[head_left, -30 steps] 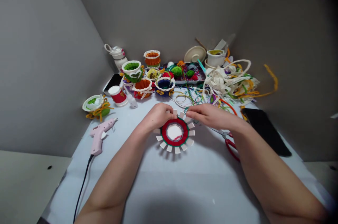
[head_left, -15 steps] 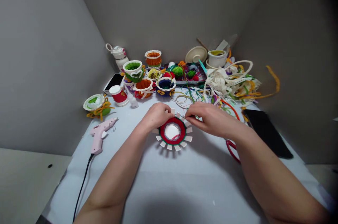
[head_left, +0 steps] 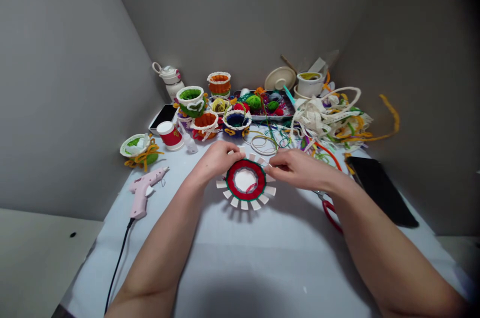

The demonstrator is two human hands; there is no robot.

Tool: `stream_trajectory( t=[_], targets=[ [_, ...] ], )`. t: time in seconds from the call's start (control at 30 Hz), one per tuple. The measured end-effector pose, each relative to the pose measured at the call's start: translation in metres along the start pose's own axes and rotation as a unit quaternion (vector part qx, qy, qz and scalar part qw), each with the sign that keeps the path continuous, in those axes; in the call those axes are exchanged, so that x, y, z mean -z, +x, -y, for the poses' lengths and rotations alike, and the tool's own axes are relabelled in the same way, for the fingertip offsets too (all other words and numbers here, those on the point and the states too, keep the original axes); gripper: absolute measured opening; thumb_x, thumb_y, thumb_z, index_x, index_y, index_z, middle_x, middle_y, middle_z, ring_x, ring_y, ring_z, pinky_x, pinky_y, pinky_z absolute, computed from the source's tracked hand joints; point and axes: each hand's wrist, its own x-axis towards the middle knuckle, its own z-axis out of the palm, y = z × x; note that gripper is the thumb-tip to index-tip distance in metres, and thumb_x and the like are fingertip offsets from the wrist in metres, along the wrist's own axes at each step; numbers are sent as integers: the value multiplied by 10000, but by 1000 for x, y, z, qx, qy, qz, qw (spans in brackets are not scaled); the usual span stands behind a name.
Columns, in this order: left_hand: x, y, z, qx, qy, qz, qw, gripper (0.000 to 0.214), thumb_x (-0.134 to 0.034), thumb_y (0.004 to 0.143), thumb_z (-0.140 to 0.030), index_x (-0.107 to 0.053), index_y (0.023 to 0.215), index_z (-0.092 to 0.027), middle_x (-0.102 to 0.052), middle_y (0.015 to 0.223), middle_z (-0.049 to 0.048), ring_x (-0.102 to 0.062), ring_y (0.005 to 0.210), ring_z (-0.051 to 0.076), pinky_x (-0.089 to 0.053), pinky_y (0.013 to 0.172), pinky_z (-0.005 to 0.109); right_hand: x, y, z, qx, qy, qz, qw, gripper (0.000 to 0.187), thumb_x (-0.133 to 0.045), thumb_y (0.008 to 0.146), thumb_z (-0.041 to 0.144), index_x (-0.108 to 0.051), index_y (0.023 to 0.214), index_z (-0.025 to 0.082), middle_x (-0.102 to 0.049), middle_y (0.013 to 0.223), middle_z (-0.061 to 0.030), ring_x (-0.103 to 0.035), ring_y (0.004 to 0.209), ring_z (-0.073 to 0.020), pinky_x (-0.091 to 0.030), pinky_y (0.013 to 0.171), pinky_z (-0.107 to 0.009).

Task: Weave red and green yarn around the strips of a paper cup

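Red yarn point(head_left: 233, 180), edged in green, rings the white centre of the woven paper disc point(head_left: 245, 181), which lies flat on the desk point(head_left: 240, 258) between both hands. Left hand point(head_left: 217, 158): fingers curled down over the disc's far-left tabs, grip closed on the rim. Right hand point(head_left: 298, 169): grip narrow, thumb and forefinger pinched on a tab at the right rim; whether a strand lies in the pinch cannot be told. Pink glue gun point(head_left: 143, 190) well to the left; red-handled scissors point(head_left: 332, 213) partly under the right forearm
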Motion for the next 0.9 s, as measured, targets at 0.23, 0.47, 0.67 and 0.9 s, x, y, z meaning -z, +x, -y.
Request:
stream_trajectory(
  t=[0.23,0.47,0.67,0.9],
  targets=[
    [-9,1,-4,14,63,14,998,209,-559,801,-305,-682,727,-152,-626,677,7,-498,630,133,-335,594,264,-16,7,-12,-27,-8,19,999,273,-420,860,243,-474,599,185,-490,568,5,-356,537,-113,-219,547,-297],
    [-7,-6,-8,-36,67,86,993,377,-649,724,-266,-700,1084,-168,-717,1017,64,-625,876,197,-443,736,269,-24,7,-3,14,-56,24,998,273,-419,894,234,-544,657,181,-521,608,-20,-374,575,-123,-215,568,-294],
    [-19,-4,-7,-65,61,96,991,193,-607,739,-237,-740,864,-175,-695,790,20,-575,732,163,-391,659,262,-23,5,5,2,-43,20,999,369,-396,968,371,-578,711,177,-559,660,-43,-429,619,-136,-245,583,-283],
    [-20,6,6,-49,-49,102,992,194,-627,735,-331,-704,746,-154,-610,670,-11,-496,644,125,-355,589,237,-9,2,-3,-18,91,63,994,535,-314,971,618,-575,796,186,-607,740,-33,-482,648,-147,-342,615,-278]
  ],
)
